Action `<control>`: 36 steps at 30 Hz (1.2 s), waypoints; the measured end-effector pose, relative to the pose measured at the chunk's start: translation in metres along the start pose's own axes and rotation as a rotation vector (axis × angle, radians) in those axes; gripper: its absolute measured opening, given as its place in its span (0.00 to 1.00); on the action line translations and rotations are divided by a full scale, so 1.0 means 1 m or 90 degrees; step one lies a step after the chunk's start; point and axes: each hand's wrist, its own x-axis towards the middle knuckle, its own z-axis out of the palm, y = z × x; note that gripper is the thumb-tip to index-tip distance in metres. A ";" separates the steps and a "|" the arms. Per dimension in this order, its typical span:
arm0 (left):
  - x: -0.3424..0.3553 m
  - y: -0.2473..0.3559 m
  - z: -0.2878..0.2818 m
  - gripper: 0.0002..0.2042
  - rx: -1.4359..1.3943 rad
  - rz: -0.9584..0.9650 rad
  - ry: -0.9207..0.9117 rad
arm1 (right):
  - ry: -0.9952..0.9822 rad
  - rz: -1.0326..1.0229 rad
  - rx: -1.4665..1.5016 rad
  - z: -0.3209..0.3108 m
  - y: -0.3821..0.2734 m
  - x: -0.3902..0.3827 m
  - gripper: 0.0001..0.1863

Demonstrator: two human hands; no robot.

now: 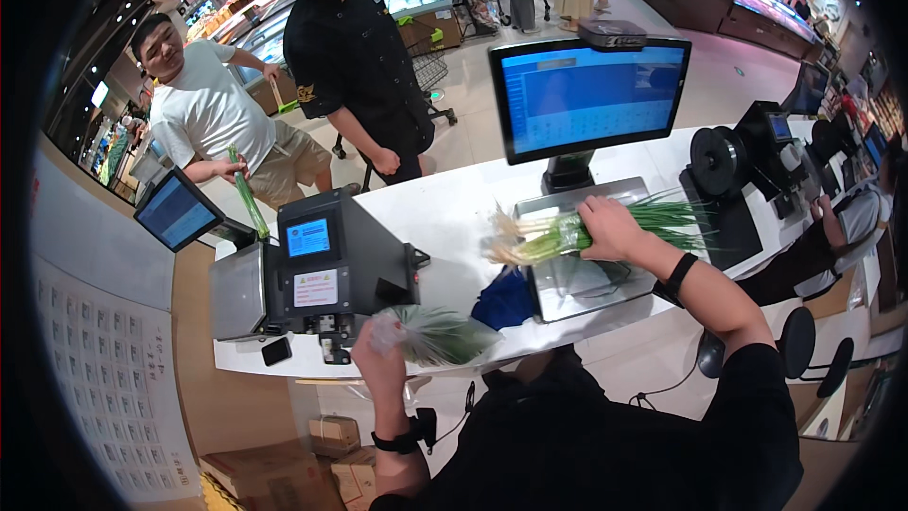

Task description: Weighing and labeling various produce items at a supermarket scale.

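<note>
My right hand [607, 232] is closed on a bundle of green onions [662, 220] with pale roots, held over the steel scale plate [591, 298] below a large blue-lit screen [582, 99]. My left hand [376, 355] grips a clear plastic bag of leafy greens [440, 341] by its gathered end, just right of a black label printer [312, 261]. A dark blue cloth [501, 301] lies between that bag and the scale.
Across the white counter [435, 218], one person [208, 123] holds green stalks; another in black [350, 57] stands beside a cart. A small screen [178, 209] stands left, black machines [742, 151] right, a seated co-worker [832, 237] far right, boxes [333, 435] below.
</note>
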 end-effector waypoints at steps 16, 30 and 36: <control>0.100 0.049 0.084 0.07 -0.081 -0.099 0.138 | -0.034 -0.054 0.017 0.088 0.117 -0.052 0.53; 0.178 0.003 0.163 0.10 -0.081 -0.042 0.052 | 0.092 -0.141 0.135 0.099 0.092 -0.122 0.12; 0.204 -0.013 0.182 0.09 -0.155 -0.146 0.024 | 0.129 0.071 -0.070 0.107 0.125 -0.153 0.18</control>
